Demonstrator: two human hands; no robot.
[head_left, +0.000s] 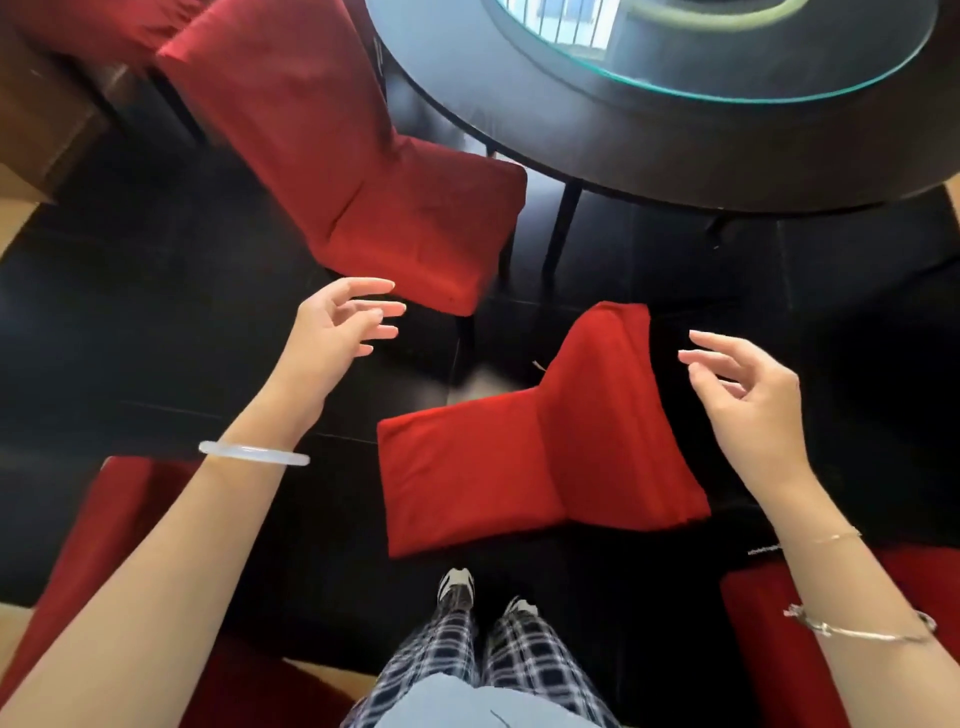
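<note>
Red-covered chair (467, 467) on dark floor between both hands, legs hidden under cloth. Right hand (748, 395) just beside chair back, fingers loosely spread, empty. Left hand (332, 327) spread, empty, near second red chair (363, 156); contact unclear. Round table (675, 156) cropped.

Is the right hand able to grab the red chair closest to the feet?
Probably yes. The right hand hovers open and holds nothing, just beside the backrest of the near red chair. Nothing stands between them, so a short reach to the left should get there.
</note>
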